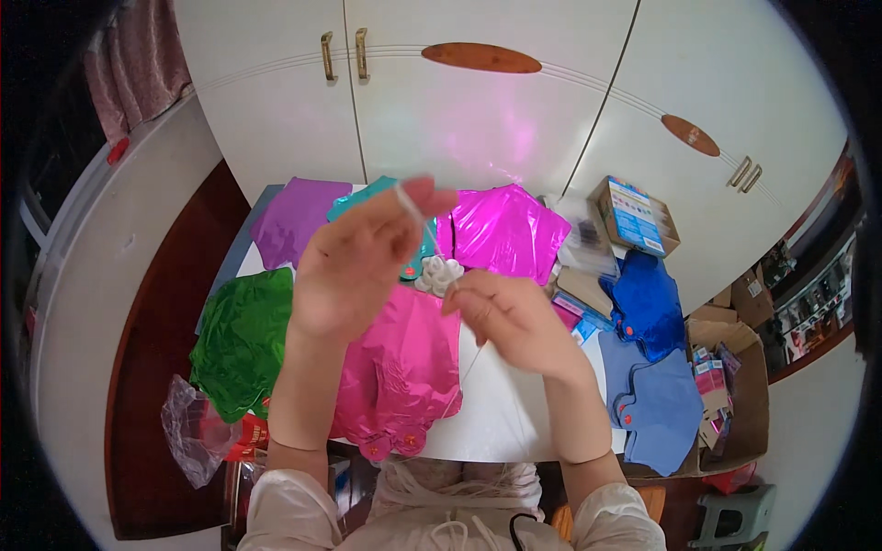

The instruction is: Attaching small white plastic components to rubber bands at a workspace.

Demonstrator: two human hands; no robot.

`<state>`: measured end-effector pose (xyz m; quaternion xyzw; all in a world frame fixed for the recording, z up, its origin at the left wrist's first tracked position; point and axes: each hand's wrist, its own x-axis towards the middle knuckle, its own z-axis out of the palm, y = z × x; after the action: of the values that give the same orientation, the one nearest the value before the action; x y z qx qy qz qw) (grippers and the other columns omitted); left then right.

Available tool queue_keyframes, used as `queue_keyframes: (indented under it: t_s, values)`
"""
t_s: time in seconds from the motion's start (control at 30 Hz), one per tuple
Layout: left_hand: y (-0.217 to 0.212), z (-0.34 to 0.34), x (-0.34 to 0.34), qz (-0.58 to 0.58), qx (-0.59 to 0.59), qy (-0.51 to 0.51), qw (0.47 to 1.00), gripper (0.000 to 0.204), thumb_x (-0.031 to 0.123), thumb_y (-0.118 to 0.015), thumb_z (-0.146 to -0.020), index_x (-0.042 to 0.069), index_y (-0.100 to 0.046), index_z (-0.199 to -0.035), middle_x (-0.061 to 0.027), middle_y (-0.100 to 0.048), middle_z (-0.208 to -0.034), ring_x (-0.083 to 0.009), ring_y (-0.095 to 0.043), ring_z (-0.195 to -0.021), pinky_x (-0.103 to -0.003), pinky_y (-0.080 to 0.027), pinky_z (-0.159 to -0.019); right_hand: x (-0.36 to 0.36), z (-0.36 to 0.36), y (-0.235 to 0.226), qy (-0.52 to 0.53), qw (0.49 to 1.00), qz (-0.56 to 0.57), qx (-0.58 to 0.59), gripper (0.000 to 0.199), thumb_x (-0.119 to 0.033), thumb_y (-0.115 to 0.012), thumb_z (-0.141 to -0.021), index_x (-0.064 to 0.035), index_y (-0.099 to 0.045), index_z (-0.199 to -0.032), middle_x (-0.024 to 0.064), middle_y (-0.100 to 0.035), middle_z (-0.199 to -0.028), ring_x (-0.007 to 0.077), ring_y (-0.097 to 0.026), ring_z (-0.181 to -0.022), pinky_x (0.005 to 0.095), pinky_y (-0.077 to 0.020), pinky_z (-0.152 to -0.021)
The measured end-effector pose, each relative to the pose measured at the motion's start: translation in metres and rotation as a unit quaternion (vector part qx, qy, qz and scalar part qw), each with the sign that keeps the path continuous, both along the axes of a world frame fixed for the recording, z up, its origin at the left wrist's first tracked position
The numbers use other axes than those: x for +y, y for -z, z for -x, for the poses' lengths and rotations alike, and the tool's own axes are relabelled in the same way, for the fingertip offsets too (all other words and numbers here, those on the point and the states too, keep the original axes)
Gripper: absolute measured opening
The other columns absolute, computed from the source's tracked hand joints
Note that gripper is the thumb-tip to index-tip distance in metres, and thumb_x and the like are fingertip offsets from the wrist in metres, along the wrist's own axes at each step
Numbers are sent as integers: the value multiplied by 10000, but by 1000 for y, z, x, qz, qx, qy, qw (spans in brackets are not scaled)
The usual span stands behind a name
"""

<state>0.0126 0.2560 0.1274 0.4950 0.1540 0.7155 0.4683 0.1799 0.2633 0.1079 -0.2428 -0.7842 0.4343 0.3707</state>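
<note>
My left hand [344, 262] is raised above the table, fingers partly curled, with a thin white string [415, 213] looped over them; the fingertips are slightly blurred. Lower and to the right, my right hand [519, 321] pinches the same string between thumb and fingers. From there a fine strand trails down toward the table's front edge. Just behind my right fingertips lies a bundle of white coils [439, 274], partly hidden. Under my hands a pile of flat pink foil balloons [400, 358] is spread on the white table [514, 404].
Foil balloons in green [239, 335], purple [299, 220], teal [367, 197], magenta [510, 230], dark blue [648, 298] and pale blue [657, 404] surround the work area. Small boxes [634, 216] stand back right. A cardboard carton [744, 404] sits right, a grey stool [735, 514] below it. White cabinets [478, 110] rise behind.
</note>
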Motion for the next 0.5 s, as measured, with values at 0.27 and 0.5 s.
queue_keyframes:
  t_s: [0.27,0.5]
  values:
    - [-3,23,-13,47,248,130,959,168,170,-574,-796,3,-592,-793,-66,-573,-725,-179,-465,-731,-295,-358,-685,2,-11,-4,29,991,73,105,167,-123,-451,-884,-12,-574,-906,25,-531,-668,81,-483,-570,226,-391,-515]
    - [3,13,1,-190,444,-239,842,120,61,-491,-836,-1,-589,-864,-84,-580,-792,-119,-484,-711,-273,-392,-617,-13,-20,-15,-76,978,157,114,163,-118,-452,-884,2,-562,-876,27,-538,-681,100,-489,-591,235,-395,-540]
